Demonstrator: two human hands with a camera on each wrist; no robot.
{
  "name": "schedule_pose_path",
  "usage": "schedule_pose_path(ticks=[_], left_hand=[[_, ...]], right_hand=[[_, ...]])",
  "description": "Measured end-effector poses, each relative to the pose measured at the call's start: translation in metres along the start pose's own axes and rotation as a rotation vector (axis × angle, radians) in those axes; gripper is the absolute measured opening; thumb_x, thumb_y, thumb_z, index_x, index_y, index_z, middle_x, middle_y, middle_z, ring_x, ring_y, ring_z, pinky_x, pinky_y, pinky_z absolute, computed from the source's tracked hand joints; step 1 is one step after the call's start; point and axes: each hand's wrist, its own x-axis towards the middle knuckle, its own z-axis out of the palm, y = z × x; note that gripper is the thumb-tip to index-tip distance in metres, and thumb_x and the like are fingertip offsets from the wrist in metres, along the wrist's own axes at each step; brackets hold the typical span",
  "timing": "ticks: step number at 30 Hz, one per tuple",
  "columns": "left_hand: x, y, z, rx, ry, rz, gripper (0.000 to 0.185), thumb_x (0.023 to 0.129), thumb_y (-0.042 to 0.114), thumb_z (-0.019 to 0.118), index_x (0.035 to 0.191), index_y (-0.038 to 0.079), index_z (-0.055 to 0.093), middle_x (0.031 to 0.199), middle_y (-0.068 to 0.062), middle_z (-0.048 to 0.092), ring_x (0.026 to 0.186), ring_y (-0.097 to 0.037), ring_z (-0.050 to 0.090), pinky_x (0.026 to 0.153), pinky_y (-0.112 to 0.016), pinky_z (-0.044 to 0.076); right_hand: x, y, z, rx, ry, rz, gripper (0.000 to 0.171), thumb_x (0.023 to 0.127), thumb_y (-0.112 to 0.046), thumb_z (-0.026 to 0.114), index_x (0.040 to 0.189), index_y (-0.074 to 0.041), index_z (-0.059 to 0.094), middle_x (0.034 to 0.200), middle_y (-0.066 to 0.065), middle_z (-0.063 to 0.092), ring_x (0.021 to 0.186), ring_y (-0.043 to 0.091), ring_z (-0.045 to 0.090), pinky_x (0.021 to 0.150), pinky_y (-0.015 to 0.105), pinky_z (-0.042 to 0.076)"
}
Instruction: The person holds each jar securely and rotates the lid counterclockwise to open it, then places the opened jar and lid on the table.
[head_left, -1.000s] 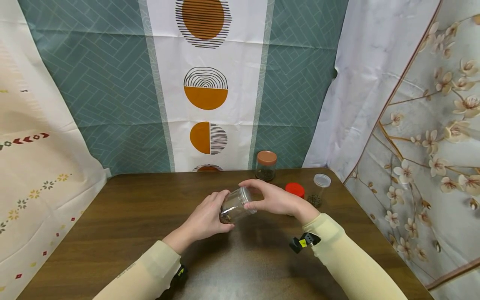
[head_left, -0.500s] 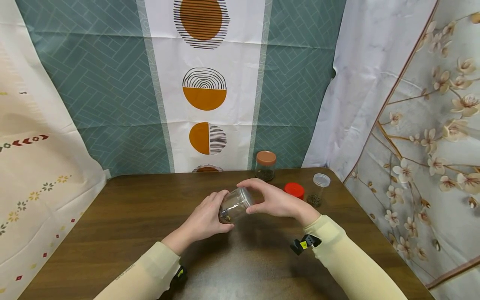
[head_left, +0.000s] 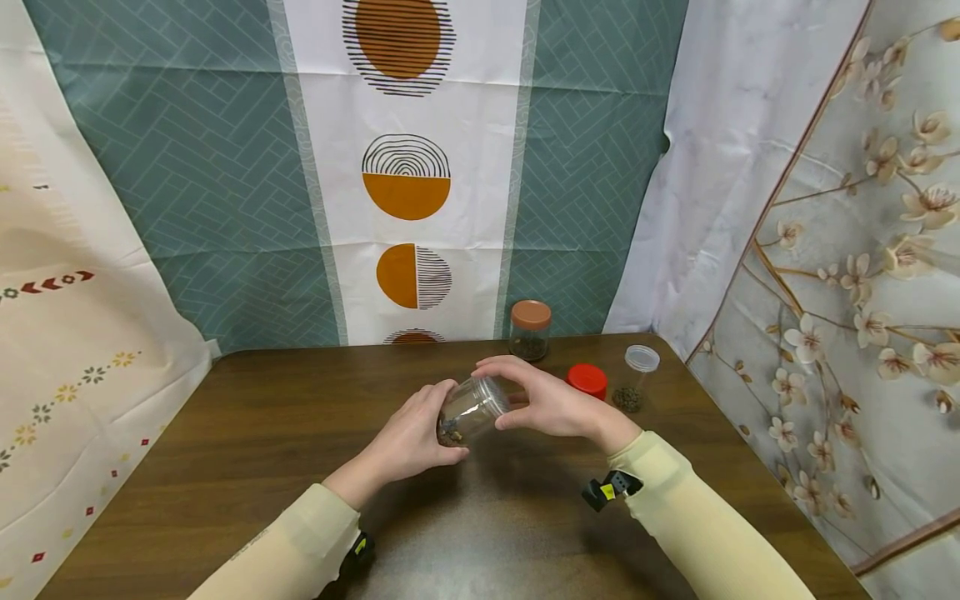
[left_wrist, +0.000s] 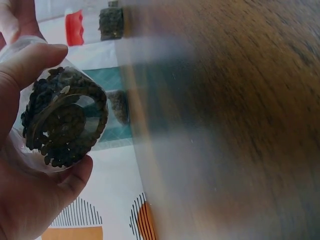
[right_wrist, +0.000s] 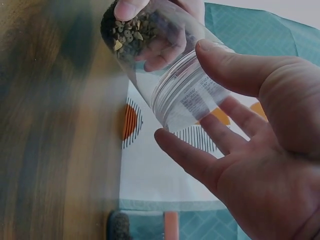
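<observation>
A clear jar (head_left: 463, 417) is tilted above the table, its lidded end up and to the right. My left hand (head_left: 408, 433) grips it near the base, thumb on one side and fingers on the other. Small dark pieces with a few yellowish bits (right_wrist: 132, 35) lie in the bottom of the jar, and the left wrist view looks at this base end. My right hand (head_left: 551, 400) holds the transparent lid (right_wrist: 187, 95) by its edge. In the right wrist view the thumb is at the upper rim and a fingertip at the lower rim; the palm stays off the lid's top.
Behind the hands, a jar with a copper-coloured lid (head_left: 530, 315) stands at the table's back edge. A red-lidded jar (head_left: 587, 381), partly hidden by my right hand, and a clear-lidded jar (head_left: 641, 360) stand to the right. Patterned cloths (head_left: 247, 167) hang around the brown table (head_left: 262, 417).
My right thumb and fingers have shifted slightly round the lid, the thumb drawing back toward its outer edge. My left hand keeps the jar at nearly the same place and tilt.
</observation>
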Motion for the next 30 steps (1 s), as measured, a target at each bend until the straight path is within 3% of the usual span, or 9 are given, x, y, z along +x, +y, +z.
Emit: schedule_pose_path(ticks=[7,12,16,22,26,30], left_hand=[[-0.001,0.000,-0.001,-0.005,-0.008,-0.011,0.097,0.077,0.028,0.103,0.154,0.007,0.048,0.131,-0.008,0.062,0.116,-0.024,0.059,0.096,-0.048,0.055],[-0.001,0.000,0.000,0.008,0.002,-0.007,0.096,0.076,0.028,0.104,0.152,0.007,0.049,0.129,-0.007,0.062,0.114,-0.024,0.059,0.094,-0.047,0.055],[-0.001,0.000,0.000,0.031,0.007,0.003,0.094,0.076,0.028,0.104,0.149,0.007,0.050,0.124,-0.006,0.063,0.110,-0.024,0.059,0.090,-0.046,0.054],[-0.002,0.000,-0.001,0.045,0.002,-0.004,0.093,0.076,0.029,0.104,0.149,0.006,0.051,0.124,-0.006,0.062,0.109,-0.024,0.058,0.090,-0.046,0.054],[-0.002,0.001,-0.002,0.044,0.008,-0.007,0.091,0.076,0.027,0.104,0.148,0.005,0.052,0.122,-0.008,0.063,0.107,-0.024,0.059,0.088,-0.046,0.054],[-0.002,0.001,-0.002,0.052,-0.003,-0.014,0.091,0.077,0.028,0.103,0.149,0.005,0.052,0.124,-0.011,0.064,0.106,-0.025,0.059,0.087,-0.046,0.055]], right_hand=[[-0.001,0.000,0.001,0.031,0.000,-0.008,0.074,0.092,0.005,0.086,0.157,-0.016,0.057,0.170,0.005,0.040,0.143,0.036,0.054,0.113,0.055,0.051],[0.000,-0.002,0.001,-0.029,0.013,-0.002,0.072,0.098,-0.014,0.087,0.161,-0.018,0.053,0.170,0.007,0.039,0.142,0.031,0.055,0.113,0.054,0.051],[0.004,-0.008,0.000,-0.165,0.031,0.060,0.073,0.103,-0.036,0.081,0.166,-0.020,0.048,0.168,0.004,0.041,0.141,0.027,0.055,0.111,0.049,0.053],[0.009,-0.012,-0.003,-0.283,0.037,0.215,0.072,0.107,-0.053,0.070,0.167,-0.020,0.047,0.166,0.010,0.047,0.145,0.030,0.055,0.116,0.057,0.048],[0.011,-0.010,-0.004,-0.112,-0.003,0.332,0.070,0.111,-0.051,0.064,0.169,-0.018,0.043,0.159,0.018,0.052,0.121,0.034,0.071,0.099,0.052,0.060],[0.012,-0.008,-0.004,0.044,-0.067,0.407,0.069,0.113,-0.047,0.062,0.171,-0.018,0.036,0.153,0.023,0.055,0.102,0.038,0.076,0.081,0.046,0.066]])
